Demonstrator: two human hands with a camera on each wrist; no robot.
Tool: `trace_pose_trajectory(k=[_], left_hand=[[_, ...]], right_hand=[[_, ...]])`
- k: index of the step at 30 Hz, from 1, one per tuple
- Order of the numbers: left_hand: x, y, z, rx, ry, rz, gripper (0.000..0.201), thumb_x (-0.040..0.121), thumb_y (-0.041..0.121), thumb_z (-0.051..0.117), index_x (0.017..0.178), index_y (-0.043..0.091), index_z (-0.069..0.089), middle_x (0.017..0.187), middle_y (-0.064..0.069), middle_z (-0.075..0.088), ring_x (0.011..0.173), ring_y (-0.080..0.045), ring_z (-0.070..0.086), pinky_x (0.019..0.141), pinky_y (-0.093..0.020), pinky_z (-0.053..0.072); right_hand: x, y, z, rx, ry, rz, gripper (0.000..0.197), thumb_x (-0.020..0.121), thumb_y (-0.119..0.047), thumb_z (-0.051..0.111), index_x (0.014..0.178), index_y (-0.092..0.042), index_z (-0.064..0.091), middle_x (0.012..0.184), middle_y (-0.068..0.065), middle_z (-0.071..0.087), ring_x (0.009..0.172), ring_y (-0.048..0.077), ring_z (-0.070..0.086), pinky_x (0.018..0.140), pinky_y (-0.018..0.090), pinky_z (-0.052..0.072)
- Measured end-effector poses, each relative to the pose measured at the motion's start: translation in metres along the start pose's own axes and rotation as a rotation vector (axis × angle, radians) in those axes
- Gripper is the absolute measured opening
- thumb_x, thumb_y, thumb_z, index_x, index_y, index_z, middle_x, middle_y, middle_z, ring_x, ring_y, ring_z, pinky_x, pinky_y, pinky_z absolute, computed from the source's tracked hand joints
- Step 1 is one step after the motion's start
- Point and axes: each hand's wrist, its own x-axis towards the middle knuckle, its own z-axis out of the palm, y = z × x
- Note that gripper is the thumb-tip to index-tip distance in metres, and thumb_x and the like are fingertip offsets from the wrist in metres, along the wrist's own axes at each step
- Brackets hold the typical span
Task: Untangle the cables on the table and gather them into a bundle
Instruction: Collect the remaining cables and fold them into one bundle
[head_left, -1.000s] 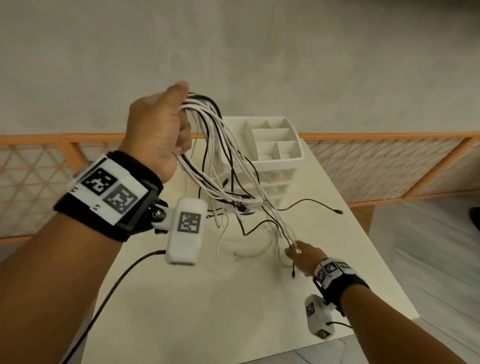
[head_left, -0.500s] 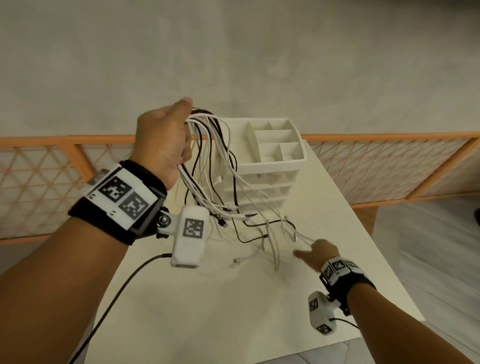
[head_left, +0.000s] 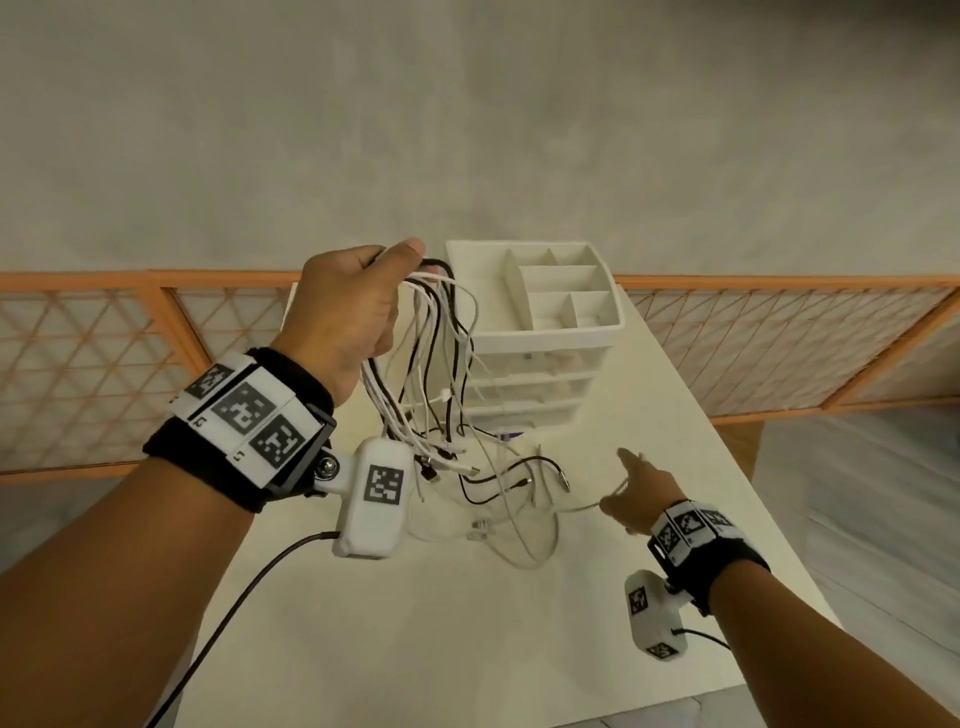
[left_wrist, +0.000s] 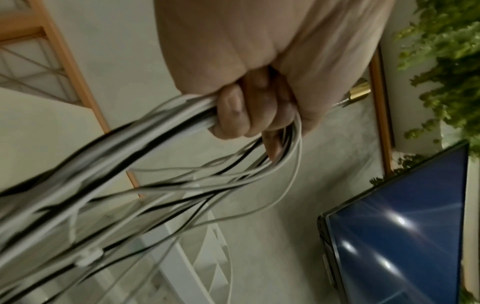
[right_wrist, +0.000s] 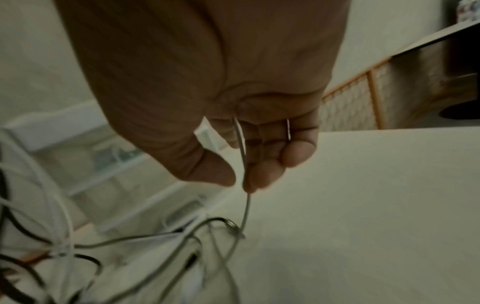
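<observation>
My left hand (head_left: 348, 312) (left_wrist: 249, 115) is raised above the table and grips a bunch of white and black cables (head_left: 431, 364) (left_wrist: 145, 144) that hang in loops, their ends trailing on the tabletop. Lower and to the right, my right hand (head_left: 636, 493) (right_wrist: 241, 164) holds one thin white cable (head_left: 582, 506) (right_wrist: 245, 205) between thumb and curled fingers; it runs leftward into the tangle. Loose cable ends and plugs (head_left: 498, 488) lie on the table between the two hands.
A white drawer organiser (head_left: 545, 332) with open top compartments stands at the far end of the cream table (head_left: 415, 649), right behind the hanging cables. An orange lattice railing (head_left: 779, 343) runs behind the table. The table's right edge lies close to my right wrist.
My left hand has come lower and nearer with the bunch, so the cables hang slacker. My right hand has moved right and away, drawing the thin white cable out of the tangle.
</observation>
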Motion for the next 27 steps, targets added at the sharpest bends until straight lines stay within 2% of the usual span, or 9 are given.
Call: trace_pose_trajectory(k=[2,4,8,13,16,18,20,23,27], left_hand=[[-0.001,-0.003,0.003,0.090,-0.055,-0.007,0.035,0.096,0.031,0.063,0.079,0.001,0.070,0.044,0.008,0.023,0.041,-0.014,0.016,0.043,-0.021,0.019],[-0.004,-0.005,0.009,0.169,-0.111,-0.021,0.041,0.096,0.037,0.061,0.070,0.005,0.060,0.046,0.007,0.023,0.043,-0.015,0.017,0.044,-0.022,0.018],[-0.009,-0.002,0.016,0.205,-0.188,-0.072,0.042,0.098,0.049,0.051,0.070,0.020,0.041,0.047,0.008,0.025,0.043,-0.014,0.016,0.043,-0.021,0.017],[-0.016,0.009,0.021,0.280,-0.278,-0.026,0.036,0.101,0.041,0.048,0.077,0.014,0.047,0.051,0.006,0.022,0.047,-0.016,0.017,0.046,-0.024,0.016],[-0.020,0.016,0.024,0.452,-0.305,0.097,0.044,0.101,0.035,0.048,0.084,-0.005,0.058,0.048,0.007,0.027,0.047,-0.015,0.028,0.049,-0.029,0.023],[-0.020,0.020,0.022,0.542,-0.320,0.196,0.048,0.100,0.035,0.049,0.082,-0.009,0.056,0.046,0.008,0.031,0.043,-0.011,0.029,0.049,-0.029,0.024],[-0.020,0.023,0.018,0.597,-0.298,0.267,0.051,0.100,0.036,0.051,0.074,-0.008,0.050,0.047,0.006,0.030,0.042,-0.009,0.025,0.047,-0.028,0.024],[-0.017,0.026,0.010,0.614,-0.198,0.294,0.051,0.100,0.035,0.054,0.064,0.001,0.042,0.041,0.011,0.026,0.037,-0.008,0.023,0.041,-0.020,0.022],[-0.014,0.030,-0.009,0.624,-0.159,0.303,0.053,0.098,0.039,0.056,0.058,0.012,0.034,0.048,0.007,0.025,0.042,-0.010,0.021,0.044,-0.027,0.021]], right_hand=[[-0.006,-0.019,-0.019,0.060,0.059,-0.079,0.062,0.084,-0.025,0.065,0.144,-0.023,0.051,0.126,0.008,0.067,0.117,0.028,0.063,0.101,0.032,0.051],[-0.021,-0.046,-0.045,0.157,0.144,-0.188,0.055,0.086,-0.024,0.065,0.141,-0.022,0.055,0.112,0.005,0.072,0.113,0.025,0.063,0.099,0.029,0.047],[-0.057,-0.095,-0.088,0.372,0.363,-0.362,0.067,0.089,-0.022,0.063,0.151,-0.011,0.040,0.073,-0.009,0.066,0.093,0.016,0.062,0.084,0.022,0.044],[-0.117,-0.137,-0.107,0.466,0.207,-0.764,0.097,0.078,-0.030,0.082,0.155,-0.040,0.024,0.078,-0.007,0.058,0.058,0.002,0.053,0.061,0.020,0.049],[-0.126,-0.159,-0.106,0.478,0.244,-0.902,0.068,0.077,-0.030,0.084,0.137,-0.036,0.052,0.063,-0.013,0.059,0.049,0.002,0.051,0.054,0.013,0.039],[-0.115,-0.164,-0.103,0.470,0.291,-0.842,0.012,0.083,-0.027,0.077,0.093,-0.033,0.072,0.057,-0.015,0.059,0.046,0.000,0.052,0.053,0.014,0.038],[-0.094,-0.161,-0.093,0.382,0.280,-0.738,0.025,0.089,-0.035,0.069,0.066,-0.026,0.068,0.054,-0.010,0.060,0.050,0.002,0.055,0.053,0.020,0.042],[-0.062,-0.143,-0.068,0.244,0.223,-0.562,0.032,0.092,-0.037,0.062,0.073,-0.013,0.070,0.066,0.002,0.065,0.069,0.024,0.064,0.062,0.028,0.045],[-0.015,-0.090,-0.033,0.068,0.103,-0.248,0.023,0.090,-0.037,0.062,0.084,-0.016,0.070,0.082,0.012,0.070,0.074,0.031,0.066,0.062,0.027,0.049]])
